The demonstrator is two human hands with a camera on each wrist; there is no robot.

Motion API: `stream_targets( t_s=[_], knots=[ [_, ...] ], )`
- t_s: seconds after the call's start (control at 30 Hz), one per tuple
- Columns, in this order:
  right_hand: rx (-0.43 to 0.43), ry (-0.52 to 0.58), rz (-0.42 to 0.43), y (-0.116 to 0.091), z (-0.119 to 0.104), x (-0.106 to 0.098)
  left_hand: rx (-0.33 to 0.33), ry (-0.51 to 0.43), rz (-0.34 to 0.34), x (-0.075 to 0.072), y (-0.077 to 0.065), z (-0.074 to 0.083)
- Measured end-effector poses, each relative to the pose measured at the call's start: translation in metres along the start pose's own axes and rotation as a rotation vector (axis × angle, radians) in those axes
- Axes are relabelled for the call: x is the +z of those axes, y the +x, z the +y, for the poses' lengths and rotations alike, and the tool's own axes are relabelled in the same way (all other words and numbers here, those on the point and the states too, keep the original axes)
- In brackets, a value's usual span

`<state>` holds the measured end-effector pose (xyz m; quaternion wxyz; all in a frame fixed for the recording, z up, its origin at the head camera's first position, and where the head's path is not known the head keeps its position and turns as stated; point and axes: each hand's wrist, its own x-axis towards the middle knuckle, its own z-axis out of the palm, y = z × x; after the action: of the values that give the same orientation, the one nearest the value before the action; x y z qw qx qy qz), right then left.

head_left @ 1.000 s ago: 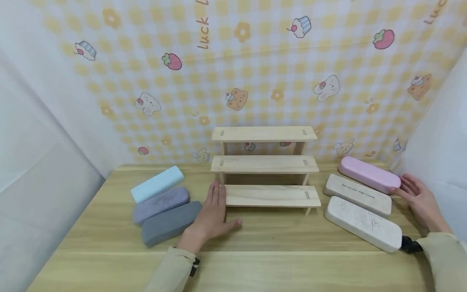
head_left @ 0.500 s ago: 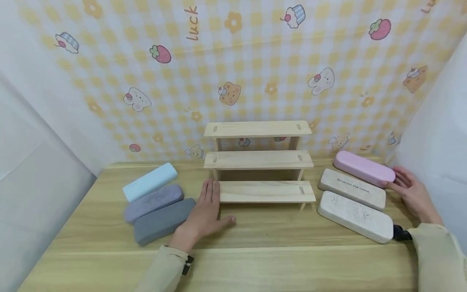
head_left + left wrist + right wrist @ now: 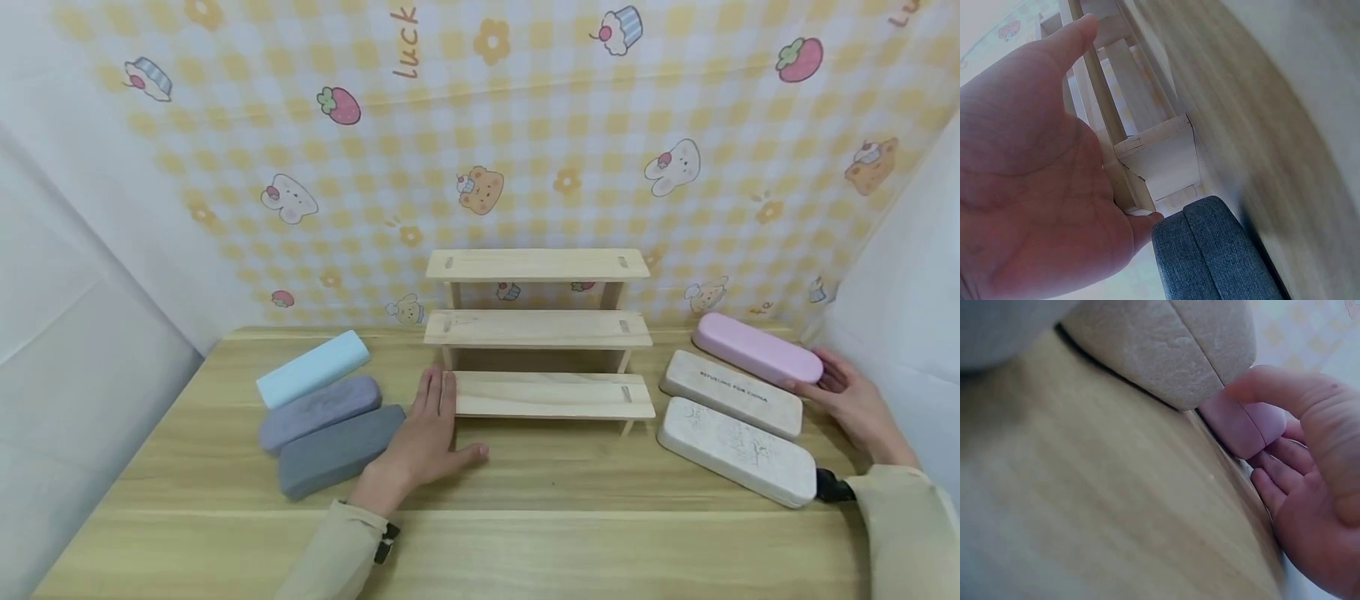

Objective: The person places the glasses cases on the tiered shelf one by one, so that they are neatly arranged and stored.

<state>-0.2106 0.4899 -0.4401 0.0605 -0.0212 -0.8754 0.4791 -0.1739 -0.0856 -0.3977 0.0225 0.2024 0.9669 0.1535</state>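
Observation:
My left hand (image 3: 425, 442) rests with straight fingers on the left end of the lowest tier of a three-step wooden display shelf (image 3: 555, 394). Its thumb points right, off the front of the tier. In the left wrist view the palm is beside the shelf's leg, near a grey fabric glasses case (image 3: 1210, 250). On the far right, my right hand (image 3: 858, 408) holds the near end of a pink glasses case (image 3: 757, 348), thumb on one side and fingers round the other. That case lies on the table behind a beige glasses case (image 3: 731, 394) with printed lettering.
A whitish patterned glasses case (image 3: 735, 454) lies in front of the beige one. At left are a light blue case (image 3: 313, 368), a purple-grey case (image 3: 321, 414) and the grey one. A checked yellow cloth (image 3: 570, 125) hangs behind the wooden table (image 3: 570, 550).
The head view has shifted slightly. Both hands keep their places, the left on the lowest tier and the right at the pink glasses case.

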Motion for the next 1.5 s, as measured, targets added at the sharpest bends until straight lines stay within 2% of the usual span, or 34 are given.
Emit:
stream_targets(
  t_s=[0.17,0.37,0.6,0.73,0.8,0.97,1.03,1.17,1.3,1.4,1.5],
  knots=[
    [-0.028,-0.072,-0.012,-0.001,-0.001,0.002,0.020,0.008,0.004,-0.002,-0.001,-0.004],
    [0.014,-0.151,0.023,-0.006,0.006,0.002,0.030,0.031,-0.021,-0.005,0.002,-0.004],
    [0.092,-0.121,0.171,-0.017,0.012,-0.004,0.048,0.061,-0.035,-0.013,0.010,-0.002],
    [0.123,-0.117,0.213,-0.022,0.008,-0.003,0.034,0.063,-0.055,-0.013,0.009,-0.002],
    [0.126,-0.071,0.222,-0.021,0.007,-0.006,0.029,0.065,-0.063,-0.012,0.010,-0.001],
    [0.036,0.199,0.289,-0.007,0.027,-0.027,0.059,0.040,-0.052,-0.010,0.018,0.002],
    [0.002,0.241,0.320,0.004,0.038,-0.035,0.051,0.033,-0.057,-0.009,0.019,0.002],
    [-0.052,0.208,0.334,0.032,0.054,-0.042,-0.002,0.028,-0.078,-0.006,0.012,0.000],
    [-0.177,0.199,0.327,0.057,0.056,-0.046,-0.022,0.015,-0.074,-0.003,0.006,-0.001],
    [-0.260,0.175,0.318,0.067,0.045,-0.051,-0.019,0.017,-0.055,-0.004,0.004,-0.001],
    [-0.294,0.146,0.298,0.068,0.021,-0.050,-0.025,0.062,-0.018,-0.004,0.005,-0.001]
  ],
)
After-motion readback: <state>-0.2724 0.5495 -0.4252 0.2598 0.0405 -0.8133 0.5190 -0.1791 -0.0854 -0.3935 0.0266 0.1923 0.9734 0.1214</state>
